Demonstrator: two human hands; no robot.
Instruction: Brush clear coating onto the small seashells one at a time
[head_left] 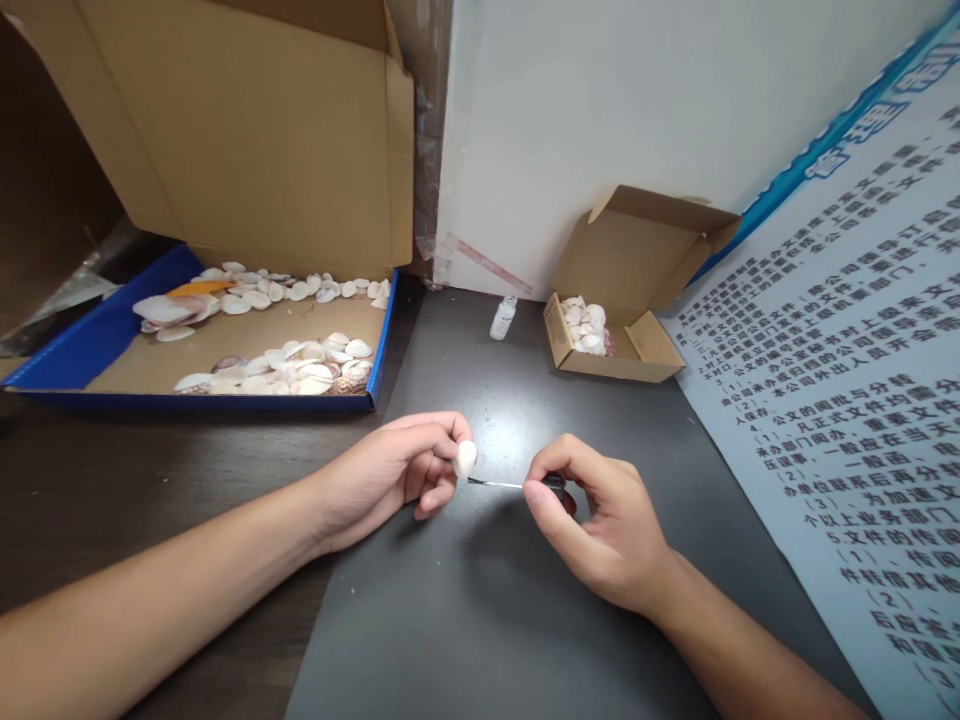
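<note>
One small white shell [466, 459] near the centre of the head view, held over a dark grey mat [420, 640] by the left hand [412, 465]. Grip of that hand narrowed to a pinch at the shell's edge, with thumb and fingertips close together and the lower fingers loosely curled. Opposite, the right hand [604, 520], its grip likewise pinched, thumb and forefinger around the black handle of a thin tool [555, 484]. On the tool, a slender metal shaft [499, 485] pointing left, its dark end just beside the shell; cannot tell whether touching.

To the left, on a dark wood desk [112, 480], a shallow blue tray [225, 402] with a raised brown cardboard lid [255, 130]. Inside, a back row of pale shells [300, 291], a larger shell [166, 312] with an orange piece [199, 288] against it, and a front heap of shells [300, 370], mostly white, some brownish.

Beyond the hands, a little clear bottle [503, 318] with a pale label, and to its right a small cardboard box [619, 367], lid up, white shells [587, 328] piled in its left part. Behind, a white panel [585, 110]; far right, a pale blue sheet [862, 400] printed with dark Chinese characters.
</note>
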